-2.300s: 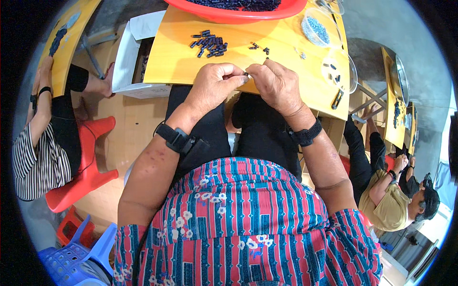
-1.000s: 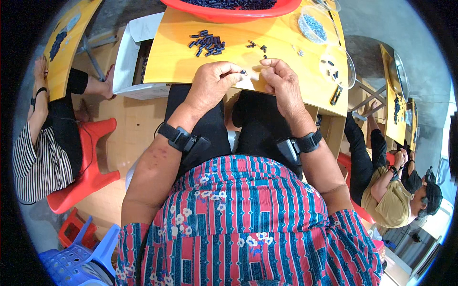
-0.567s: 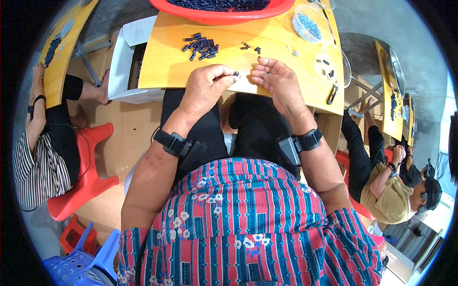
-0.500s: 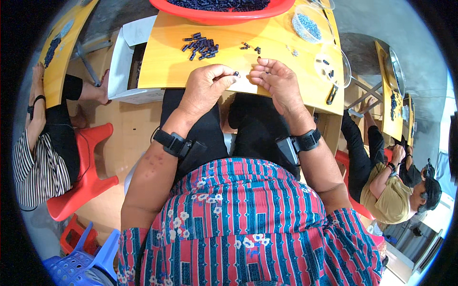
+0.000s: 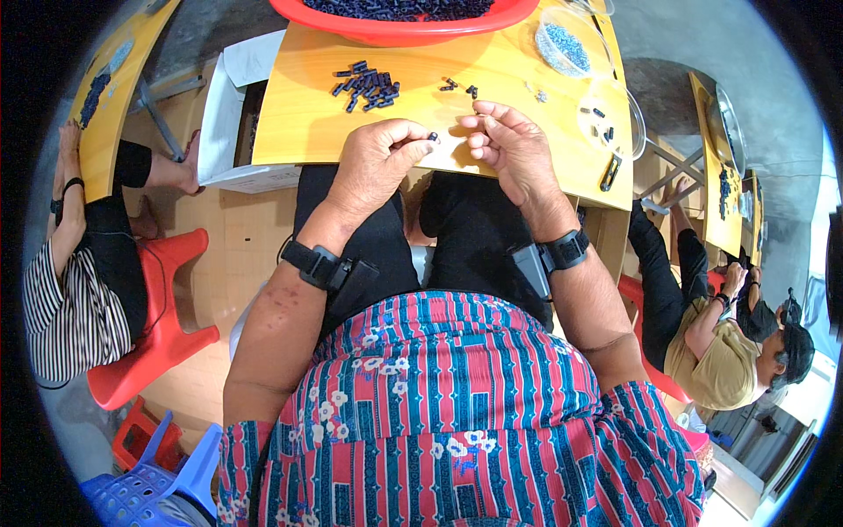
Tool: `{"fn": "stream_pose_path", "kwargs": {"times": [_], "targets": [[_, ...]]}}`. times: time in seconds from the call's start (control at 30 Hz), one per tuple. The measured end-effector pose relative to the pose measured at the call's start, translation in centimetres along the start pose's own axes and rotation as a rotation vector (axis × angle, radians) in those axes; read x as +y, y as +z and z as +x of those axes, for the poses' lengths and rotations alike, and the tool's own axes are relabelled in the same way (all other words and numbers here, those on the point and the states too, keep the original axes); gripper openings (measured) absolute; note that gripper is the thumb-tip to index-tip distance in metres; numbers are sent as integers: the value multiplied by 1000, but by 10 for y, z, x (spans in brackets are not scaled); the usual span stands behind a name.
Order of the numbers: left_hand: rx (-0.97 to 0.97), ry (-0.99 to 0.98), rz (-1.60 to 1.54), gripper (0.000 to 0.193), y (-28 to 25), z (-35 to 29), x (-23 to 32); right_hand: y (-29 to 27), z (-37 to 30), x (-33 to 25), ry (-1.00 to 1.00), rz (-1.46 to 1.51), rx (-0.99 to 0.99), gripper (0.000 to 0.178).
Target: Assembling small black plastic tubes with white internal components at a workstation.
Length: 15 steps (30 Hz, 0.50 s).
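My left hand (image 5: 379, 160) is closed in a pinch over the table's near edge, with a small dark cylindrical piece (image 5: 434, 137) showing at its thumb and fingertip. To its right, my right hand (image 5: 516, 151) is half curled, palm turned inward, its fingers apart. I make out nothing in it. Just beyond its fingertips lie a few small dark pieces (image 5: 472, 91) and another little cluster (image 5: 449, 84). A loose heap of dark cylindrical pieces (image 5: 367, 86) rests on the yellow table (image 5: 294, 105), farther off than my left hand.
A red basin (image 5: 395, 33) full of dark pieces stands at the far edge. At right are a clear tub (image 5: 562, 46) of small bluish parts, a clear round lid (image 5: 634, 123) and a black tool (image 5: 610, 173). A white box (image 5: 230, 114) stands left. Co-workers sit both sides.
My right hand's fingers have spread a little and its thumb has shifted up toward the index finger. My left hand keeps its pinch on the dark piece, nearly still.
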State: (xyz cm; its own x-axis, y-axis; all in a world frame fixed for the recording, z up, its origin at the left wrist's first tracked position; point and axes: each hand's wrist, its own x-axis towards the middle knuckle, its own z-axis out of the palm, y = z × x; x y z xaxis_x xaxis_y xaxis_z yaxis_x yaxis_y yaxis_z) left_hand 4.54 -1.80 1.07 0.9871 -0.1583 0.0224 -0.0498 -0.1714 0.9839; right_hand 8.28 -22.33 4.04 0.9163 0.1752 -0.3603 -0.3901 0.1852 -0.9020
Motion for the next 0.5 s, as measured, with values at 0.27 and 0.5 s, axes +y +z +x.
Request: {"fn": "stream_pose_path", "kwargs": {"times": [0.27, 0.5], "targets": [[60, 40, -39, 10, 2, -1, 2, 6, -4, -3, 20, 179, -94, 28], [10, 10, -28, 13, 0, -1, 4, 4, -5, 0, -5, 206, -150, 33]]}}
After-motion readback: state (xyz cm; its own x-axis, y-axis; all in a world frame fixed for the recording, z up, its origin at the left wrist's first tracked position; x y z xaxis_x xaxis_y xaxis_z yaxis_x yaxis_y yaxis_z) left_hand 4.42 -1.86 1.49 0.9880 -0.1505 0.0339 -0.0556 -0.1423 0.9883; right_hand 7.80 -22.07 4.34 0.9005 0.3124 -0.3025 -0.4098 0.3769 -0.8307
